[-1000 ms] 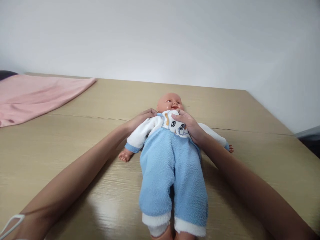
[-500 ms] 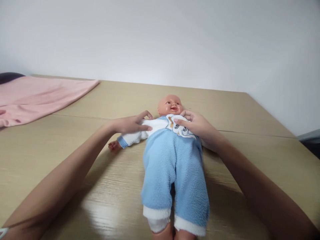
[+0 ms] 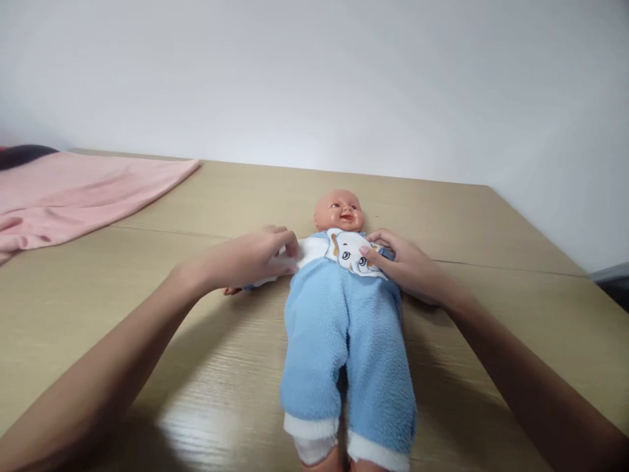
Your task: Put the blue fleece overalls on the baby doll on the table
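Observation:
A bald baby doll (image 3: 339,211) lies on its back, head away from me. It wears blue fleece pants (image 3: 344,341) with white cuffs, and a white top (image 3: 314,248) bearing an animal-face patch (image 3: 351,254). Beside the doll's arm and chest on the left, my left hand (image 3: 260,257) is held with curved fingers, thumb apart from them and nothing visibly gripped. My right hand (image 3: 403,263) rests at the chest's other side. Its thumb lies at the patch's edge, apart from the fingers. The doll's arms are mostly hidden by my hands.
The doll lies on a wooden table (image 3: 221,367) with a seam across it. Pink cloth (image 3: 93,190) is spread at the far left, beside a dark object (image 3: 24,156). A white wall (image 3: 314,85) rises behind the table.
My left hand has drawn slightly back toward me and now covers more of the doll's sleeve. My right hand has slid outward, uncovering more of the patch. The view has shifted slightly.

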### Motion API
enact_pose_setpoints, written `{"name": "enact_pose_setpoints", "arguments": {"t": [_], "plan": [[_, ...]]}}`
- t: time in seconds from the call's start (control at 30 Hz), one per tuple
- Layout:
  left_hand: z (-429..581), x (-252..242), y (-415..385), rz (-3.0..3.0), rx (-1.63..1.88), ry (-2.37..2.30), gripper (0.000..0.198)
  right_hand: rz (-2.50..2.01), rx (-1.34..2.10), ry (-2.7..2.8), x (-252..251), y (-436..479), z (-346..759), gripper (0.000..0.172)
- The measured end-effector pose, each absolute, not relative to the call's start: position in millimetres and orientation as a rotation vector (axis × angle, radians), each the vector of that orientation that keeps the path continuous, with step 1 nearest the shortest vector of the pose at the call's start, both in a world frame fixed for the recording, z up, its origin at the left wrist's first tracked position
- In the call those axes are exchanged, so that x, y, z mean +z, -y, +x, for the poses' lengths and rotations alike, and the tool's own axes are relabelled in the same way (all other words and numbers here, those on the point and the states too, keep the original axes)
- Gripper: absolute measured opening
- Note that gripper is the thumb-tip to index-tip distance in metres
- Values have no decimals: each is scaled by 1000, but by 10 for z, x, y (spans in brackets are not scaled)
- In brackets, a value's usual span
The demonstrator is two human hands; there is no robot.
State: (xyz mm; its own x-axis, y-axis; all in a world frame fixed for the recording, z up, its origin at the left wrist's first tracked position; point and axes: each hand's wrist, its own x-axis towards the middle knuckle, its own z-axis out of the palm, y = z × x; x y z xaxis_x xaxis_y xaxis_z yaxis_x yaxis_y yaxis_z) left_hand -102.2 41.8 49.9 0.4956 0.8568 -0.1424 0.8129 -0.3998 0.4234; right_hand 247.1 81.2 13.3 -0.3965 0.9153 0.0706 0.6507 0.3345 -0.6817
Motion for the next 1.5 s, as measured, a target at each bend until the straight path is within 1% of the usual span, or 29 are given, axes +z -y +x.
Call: {"name": "enact_pose_setpoints", "arguments": {"t": [0.07, 0.13, 0.23, 0.3, 0.43, 0.57, 0.8, 0.93, 1.03, 1.17, 1.23, 1.33, 1.43, 1.5], "plan": [[-942, 525, -344, 2222, -48, -1285, 22, -1336, 670, 2161, 69, -690, 2527, 35], [-893, 490, -327, 2178, -145, -1219, 19, -1342, 645, 2127, 9, -590, 2607, 36], [-910, 395, -386, 2122, -144, -1194, 26, -1348, 702, 2042, -78, -480, 2759, 40], [-963, 346, -448, 2083, -117, -1148, 27, -1352, 675, 1960, -145, -417, 2863, 40], [-1018, 280, -521, 2112, -20, -1057, 19, -1417, 423, 1886, -308, -304, 3020, 33], [-902, 191, -474, 2199, 51, -1196, 20, -1406, 212, 1926, -440, -272, 3060, 27], [-690, 139, -423, 2151, 171, -1266, 17, -1388, 168, 1992, -533, -246, 2927, 18], [-687, 101, -416, 2248, 143, -1413, 15, -1474, 175, 1832, -523, -242, 2891, 21], [-703, 54, -362, 2355, 52, -1539, 12, -1481, 116, 1808, -511, -276, 2941, 23], [-683, 124, -231, 2470, -65, -1697, 26, -1442, -72, 1919, -504, -269, 3148, 22], [-619, 232, -164, 2513, -32, -1823, 30, -1436, -137, 1955, -497, -222, 3324, 27], [-413, 393, -120, 2604, 238, -1822, 31, -1412, -144, 2030, -513, -133, 3659, 45], [-75, 435, -226, 2698, 573, -1480, 27, -1439, -48, 2086, -568, -85, 3994, 57], [189, 385, -391, 2719, 694, -1209, 26, -1475, 40, 2091, -594, -81, 4158, 60]]}}
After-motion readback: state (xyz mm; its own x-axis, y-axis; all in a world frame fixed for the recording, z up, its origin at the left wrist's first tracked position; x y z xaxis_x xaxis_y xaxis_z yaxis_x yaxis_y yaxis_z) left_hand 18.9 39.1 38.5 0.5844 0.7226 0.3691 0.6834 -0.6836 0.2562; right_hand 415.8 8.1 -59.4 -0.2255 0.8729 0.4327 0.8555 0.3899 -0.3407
